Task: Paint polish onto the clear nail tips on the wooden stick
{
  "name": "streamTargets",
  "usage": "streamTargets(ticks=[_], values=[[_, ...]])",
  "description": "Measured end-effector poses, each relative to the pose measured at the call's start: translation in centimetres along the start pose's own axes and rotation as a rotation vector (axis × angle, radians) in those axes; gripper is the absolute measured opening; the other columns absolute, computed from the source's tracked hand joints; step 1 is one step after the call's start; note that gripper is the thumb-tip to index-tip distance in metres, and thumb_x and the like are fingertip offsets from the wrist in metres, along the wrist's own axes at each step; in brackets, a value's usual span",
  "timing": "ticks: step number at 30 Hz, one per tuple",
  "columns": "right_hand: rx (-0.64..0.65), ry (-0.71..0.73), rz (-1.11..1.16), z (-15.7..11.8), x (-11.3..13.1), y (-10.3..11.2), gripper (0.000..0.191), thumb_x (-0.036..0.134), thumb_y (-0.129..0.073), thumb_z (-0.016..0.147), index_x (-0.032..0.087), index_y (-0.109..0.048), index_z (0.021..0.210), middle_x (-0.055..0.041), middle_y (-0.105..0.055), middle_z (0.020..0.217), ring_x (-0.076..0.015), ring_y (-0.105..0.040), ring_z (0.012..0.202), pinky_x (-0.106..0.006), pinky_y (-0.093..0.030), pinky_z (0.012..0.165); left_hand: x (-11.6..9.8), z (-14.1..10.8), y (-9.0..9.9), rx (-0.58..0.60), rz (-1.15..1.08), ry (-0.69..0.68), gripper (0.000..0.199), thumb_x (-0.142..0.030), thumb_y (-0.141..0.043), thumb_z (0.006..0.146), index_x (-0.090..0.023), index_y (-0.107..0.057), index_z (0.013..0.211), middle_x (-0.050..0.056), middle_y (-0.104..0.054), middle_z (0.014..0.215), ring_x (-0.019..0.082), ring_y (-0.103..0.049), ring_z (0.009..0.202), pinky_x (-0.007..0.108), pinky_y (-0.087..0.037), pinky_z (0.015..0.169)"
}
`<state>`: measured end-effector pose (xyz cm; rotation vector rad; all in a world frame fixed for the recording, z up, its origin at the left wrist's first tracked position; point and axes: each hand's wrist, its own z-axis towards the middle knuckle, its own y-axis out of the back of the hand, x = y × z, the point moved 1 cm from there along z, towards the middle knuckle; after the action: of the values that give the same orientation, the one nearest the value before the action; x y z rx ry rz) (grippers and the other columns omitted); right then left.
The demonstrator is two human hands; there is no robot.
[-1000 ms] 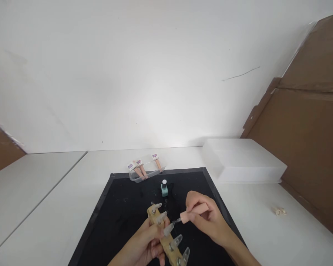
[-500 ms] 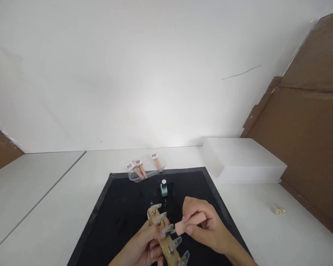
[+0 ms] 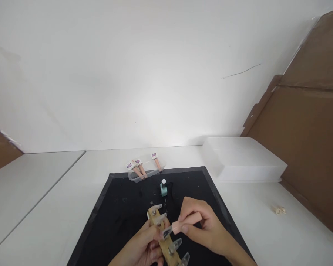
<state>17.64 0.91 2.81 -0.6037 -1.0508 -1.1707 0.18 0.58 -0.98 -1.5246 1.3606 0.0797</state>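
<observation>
A wooden strip (image 3: 165, 246) bears several clear nail tips on small metal mounts. My left hand (image 3: 147, 242) is wrapped round the strip from the left, its thumb beside the middle nail tip (image 3: 167, 231). Pinched in my right hand (image 3: 202, 225) is a pink tube-shaped handle (image 3: 187, 222), its near end right at that middle tip. What joins the handle's end to the tip is too small to make out. Beyond the strip, a teal bottle (image 3: 163, 189) with a black and white cap stands upright on the black mat (image 3: 122, 214).
A clear tray (image 3: 135, 180) with several pink tubes with labelled tops lies at the mat's back edge. A white box (image 3: 246, 159) stands at the back right. Small cream pieces (image 3: 279, 210) lie on the right. Brown cardboard (image 3: 302, 147) borders the right side.
My right hand has moved the pink handle slightly left, closer to the middle nail tip. My left hand and the wooden strip have hardly moved.
</observation>
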Motion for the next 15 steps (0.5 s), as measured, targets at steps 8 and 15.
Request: streamTargets(ticks=[8, 15], values=[[-0.040, -0.060, 0.068, 0.04, -0.26, 0.18, 0.008, 0.023, -0.059, 0.077, 0.018, -0.057, 0.071, 0.0014, -0.050, 0.062, -0.0121, -0.041, 0.054, -0.024, -0.031, 0.051, 0.10, -0.08, -0.16, 0.014, 0.068, 0.012, 0.012, -0.020, -0.061, 0.056, -0.019, -0.054, 0.066, -0.011, -0.033, 0.041, 0.002, -0.021, 0.033, 0.017, -0.040, 0.034], [-0.086, -0.165, 0.080, 0.06, -0.62, 0.06, 0.012, 0.017, -0.056, 0.077, 0.019, -0.052, 0.066, 0.0024, -0.052, 0.058, -0.0122, -0.045, 0.053, -0.023, -0.033, 0.051, 0.18, -0.04, -0.06, 0.015, 0.033, 0.016, 0.012, -0.018, -0.062, 0.057, -0.019, -0.055, 0.067, -0.011, -0.034, 0.041, 0.002, -0.021, 0.033, 0.016, -0.039, 0.032]])
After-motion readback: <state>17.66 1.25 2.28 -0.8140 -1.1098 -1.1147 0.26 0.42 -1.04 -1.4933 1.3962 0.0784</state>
